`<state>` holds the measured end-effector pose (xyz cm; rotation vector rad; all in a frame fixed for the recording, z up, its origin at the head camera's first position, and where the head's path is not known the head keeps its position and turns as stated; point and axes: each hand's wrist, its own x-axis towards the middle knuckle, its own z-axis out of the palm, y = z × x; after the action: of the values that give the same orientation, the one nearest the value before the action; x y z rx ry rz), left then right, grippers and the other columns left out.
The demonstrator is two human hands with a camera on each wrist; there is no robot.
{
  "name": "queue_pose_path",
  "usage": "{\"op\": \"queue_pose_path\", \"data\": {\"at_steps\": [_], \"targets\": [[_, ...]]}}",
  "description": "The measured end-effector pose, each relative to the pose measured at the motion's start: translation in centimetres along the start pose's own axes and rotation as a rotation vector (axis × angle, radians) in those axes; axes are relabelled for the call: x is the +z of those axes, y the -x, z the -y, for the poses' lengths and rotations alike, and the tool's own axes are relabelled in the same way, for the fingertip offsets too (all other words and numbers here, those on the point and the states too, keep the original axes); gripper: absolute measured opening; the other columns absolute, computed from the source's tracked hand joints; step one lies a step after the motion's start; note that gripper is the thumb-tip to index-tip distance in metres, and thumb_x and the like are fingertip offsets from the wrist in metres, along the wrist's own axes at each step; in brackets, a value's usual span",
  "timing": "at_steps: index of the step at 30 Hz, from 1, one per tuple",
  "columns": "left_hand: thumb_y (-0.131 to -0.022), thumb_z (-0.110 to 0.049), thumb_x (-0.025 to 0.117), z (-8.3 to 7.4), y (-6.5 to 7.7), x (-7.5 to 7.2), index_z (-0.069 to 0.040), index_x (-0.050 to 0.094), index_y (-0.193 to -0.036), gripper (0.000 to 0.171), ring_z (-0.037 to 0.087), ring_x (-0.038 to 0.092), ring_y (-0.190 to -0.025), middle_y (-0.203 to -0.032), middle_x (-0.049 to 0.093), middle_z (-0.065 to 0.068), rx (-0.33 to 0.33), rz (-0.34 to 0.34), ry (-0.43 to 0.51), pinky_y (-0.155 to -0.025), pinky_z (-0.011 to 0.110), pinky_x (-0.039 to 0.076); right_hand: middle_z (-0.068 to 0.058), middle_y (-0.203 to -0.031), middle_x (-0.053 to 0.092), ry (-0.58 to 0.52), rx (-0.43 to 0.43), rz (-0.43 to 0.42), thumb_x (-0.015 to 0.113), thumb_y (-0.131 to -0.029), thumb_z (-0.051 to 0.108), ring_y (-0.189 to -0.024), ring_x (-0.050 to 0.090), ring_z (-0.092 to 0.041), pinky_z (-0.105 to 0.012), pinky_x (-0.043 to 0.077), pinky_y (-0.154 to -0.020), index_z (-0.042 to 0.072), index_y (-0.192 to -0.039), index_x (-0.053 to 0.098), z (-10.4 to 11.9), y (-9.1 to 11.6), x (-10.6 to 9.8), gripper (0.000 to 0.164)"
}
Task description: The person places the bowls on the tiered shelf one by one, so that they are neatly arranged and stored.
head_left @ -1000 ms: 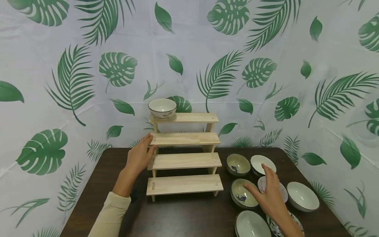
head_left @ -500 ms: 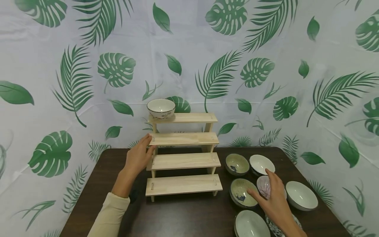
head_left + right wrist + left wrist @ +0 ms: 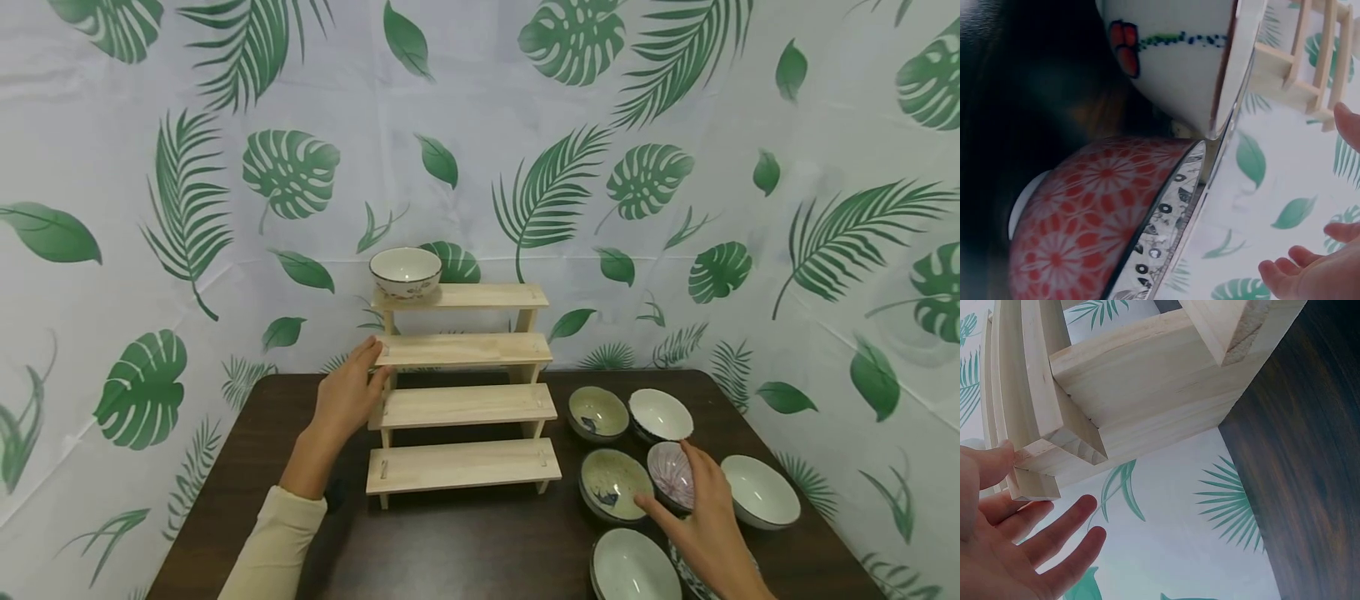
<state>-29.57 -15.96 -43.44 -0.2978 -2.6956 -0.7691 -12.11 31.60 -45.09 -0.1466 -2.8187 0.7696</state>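
A four-tier wooden display stand (image 3: 463,408) stands on the dark table. My left hand (image 3: 347,398) pinches the left end of its second-highest board (image 3: 1035,484) between thumb and fingers; the other fingers spread free below. One white bowl (image 3: 406,273) with a dark rim and floral outside sits on the top board's left end. Above the bowls at the right, my right hand (image 3: 708,525) hovers with thumb and fingers apart, holding nothing. Nearest to it are a pink-streaked bowl (image 3: 667,472), a speckled green bowl (image 3: 613,482) and a patterned bowl (image 3: 684,575), partly hidden beneath the hand.
Another green bowl (image 3: 597,412) and a white bowl (image 3: 660,413) stand behind. A white bowl (image 3: 761,490) is at the right, another (image 3: 634,567) in front. A red-patterned bowl (image 3: 1091,212) shows in the right wrist view. A leaf-print cloth (image 3: 465,167) hangs behind.
My right hand has drawn slightly down toward me, uncovering more of the pink-streaked bowl. The left hand keeps its place on the stand, and the bowls have not moved.
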Motion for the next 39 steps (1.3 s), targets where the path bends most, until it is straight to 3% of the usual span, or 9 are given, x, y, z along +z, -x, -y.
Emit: {"op": "queue_pose_path", "data": {"at_steps": [6, 13, 20, 27, 34, 39], "targets": [[-0.106, -0.031, 0.058, 0.0, 0.0, 0.1, -0.002, 0.049, -0.153, 0.056, 0.043, 0.054, -0.138, -0.163, 0.043, 0.016, 0.004, -0.003, 0.000, -0.098, 0.066, 0.050, -0.038, -0.154, 0.026, 0.008, -0.011, -0.028, 0.082, -0.085, 0.049, -0.139, 0.024, -0.059, -0.081, 0.031, -0.100, -0.007, -0.160, 0.018, -0.8, 0.6, 0.2, 0.113], [-0.107, -0.030, 0.057, 0.0, 0.0, 0.2, -0.001, 0.048, -0.153, 0.056, 0.043, 0.053, -0.139, -0.164, 0.041, 0.016, 0.004, 0.001, -0.001, -0.100, 0.067, 0.049, -0.042, -0.158, 0.015, 0.063, 0.100, 0.080, 0.078, -0.086, 0.059, -0.142, 0.017, -0.064, -0.085, 0.024, -0.105, -0.004, -0.163, 0.007, -1.7, 0.7, -0.2, 0.122], [-0.107, -0.030, 0.058, 0.2, 0.1, 0.3, -0.002, 0.048, -0.153, 0.055, 0.043, 0.054, -0.138, -0.163, 0.042, 0.015, 0.002, 0.005, -0.003, -0.098, 0.067, 0.049, -0.046, -0.154, 0.021, 0.078, 0.047, 0.022, 0.082, -0.084, 0.051, -0.137, 0.023, -0.066, -0.083, 0.028, -0.099, -0.008, -0.160, 0.016, -3.0, 1.8, 0.3, 0.117], [-0.106, -0.030, 0.058, 0.1, 0.1, 0.3, -0.002, 0.049, -0.153, 0.055, 0.043, 0.054, -0.138, -0.164, 0.041, 0.015, 0.006, 0.005, 0.005, -0.099, 0.067, 0.049, -0.046, -0.155, 0.015, 0.137, 0.161, 0.135, 0.075, -0.087, 0.059, -0.137, 0.020, -0.068, -0.086, 0.024, -0.103, -0.010, -0.159, 0.013, -4.1, 2.0, 0.6, 0.118], [-0.106, -0.032, 0.058, 0.1, 0.0, 0.2, -0.002, 0.049, -0.152, 0.056, 0.043, 0.055, -0.137, -0.164, 0.042, 0.015, 0.006, -0.002, -0.007, -0.098, 0.067, 0.050, -0.044, -0.152, 0.022, 0.176, 0.193, 0.118, 0.077, -0.084, 0.061, -0.133, 0.029, -0.067, -0.085, 0.028, -0.104, -0.010, -0.157, 0.020, -5.4, 2.8, 1.0, 0.117], [-0.106, -0.032, 0.058, 0.2, -0.1, 0.2, -0.002, 0.050, -0.151, 0.055, 0.043, 0.056, -0.136, -0.163, 0.044, 0.015, 0.008, -0.017, -0.018, -0.098, 0.066, 0.050, -0.045, -0.153, 0.016, 0.193, 0.289, 0.198, 0.073, -0.083, 0.067, -0.136, 0.024, -0.067, -0.082, 0.026, -0.109, -0.010, -0.158, 0.014, -6.4, 2.8, 1.0, 0.122]]}}
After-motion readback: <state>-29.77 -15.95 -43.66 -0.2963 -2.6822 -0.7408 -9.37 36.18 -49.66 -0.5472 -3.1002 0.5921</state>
